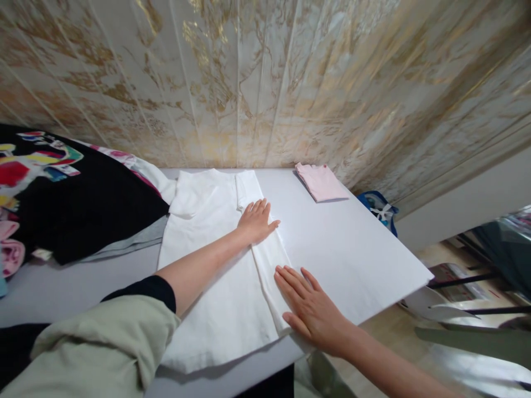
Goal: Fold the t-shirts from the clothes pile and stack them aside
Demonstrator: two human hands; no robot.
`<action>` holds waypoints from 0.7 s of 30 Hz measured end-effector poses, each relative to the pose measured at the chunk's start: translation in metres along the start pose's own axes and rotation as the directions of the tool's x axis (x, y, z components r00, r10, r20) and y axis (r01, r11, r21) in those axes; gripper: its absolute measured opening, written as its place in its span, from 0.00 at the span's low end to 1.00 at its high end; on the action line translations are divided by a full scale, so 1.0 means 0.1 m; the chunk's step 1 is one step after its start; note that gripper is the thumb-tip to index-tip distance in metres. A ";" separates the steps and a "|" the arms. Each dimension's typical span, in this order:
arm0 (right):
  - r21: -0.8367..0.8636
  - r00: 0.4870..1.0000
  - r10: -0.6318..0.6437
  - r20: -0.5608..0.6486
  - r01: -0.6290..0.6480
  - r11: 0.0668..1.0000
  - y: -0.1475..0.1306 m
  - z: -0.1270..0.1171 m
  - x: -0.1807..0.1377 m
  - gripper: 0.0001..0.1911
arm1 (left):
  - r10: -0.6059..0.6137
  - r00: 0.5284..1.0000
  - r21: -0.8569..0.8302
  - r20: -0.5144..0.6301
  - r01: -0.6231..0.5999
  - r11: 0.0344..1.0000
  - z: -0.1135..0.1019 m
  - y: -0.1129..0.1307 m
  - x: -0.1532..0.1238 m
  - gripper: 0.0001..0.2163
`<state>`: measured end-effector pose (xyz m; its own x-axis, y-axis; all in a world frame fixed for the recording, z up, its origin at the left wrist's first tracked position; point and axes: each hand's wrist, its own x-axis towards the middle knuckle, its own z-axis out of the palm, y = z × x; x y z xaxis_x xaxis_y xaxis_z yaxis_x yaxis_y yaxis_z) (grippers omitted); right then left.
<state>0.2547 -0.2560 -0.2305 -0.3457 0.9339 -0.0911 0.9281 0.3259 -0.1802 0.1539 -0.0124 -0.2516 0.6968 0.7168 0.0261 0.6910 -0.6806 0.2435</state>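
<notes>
A white short-sleeved shirt [211,276] lies flat on the pale table, its right side folded inward as a long strip. My left hand [258,221] rests on the upper part of that strip, palm down with the fingers stretched out. Lower down, my right hand [305,304] lies over the outer folded edge near the hem, fingers extended and nothing gripped. The shirt's left sleeve [194,193] is spread at the upper left, next to the black clothes.
Black printed clothing [103,204] is heaped at the left. A folded pink garment [321,182] sits on the table [352,260] near the back edge. Patterned curtains [232,83] hang behind. A blue bag [379,210] stands beyond the table's right edge.
</notes>
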 end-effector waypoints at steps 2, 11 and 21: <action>-0.005 1.000 -0.020 -0.010 0.020 1.000 -0.06 0.03 -0.13 0.38 | -0.003 1.000 0.002 -0.003 0.003 1.000 -0.02 0.03 -0.02 0.33; 0.109 0.985 0.070 -0.157 -0.053 0.993 0.04 -0.19 0.11 0.19 | 0.221 0.970 -0.057 0.101 -0.216 0.975 0.02 0.29 -0.92 0.34; 0.025 0.957 0.157 -0.244 -0.156 0.988 0.17 -0.09 1.42 0.27 | 0.273 0.959 -0.364 0.074 -0.229 0.903 -0.50 -0.11 -1.78 0.16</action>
<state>0.2224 -0.1169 -0.2374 -0.1513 0.9807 0.1236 0.9668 0.1729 -0.1883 0.0131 -0.1249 -0.2101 0.8710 0.4909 0.0198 0.3946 -0.7230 0.5671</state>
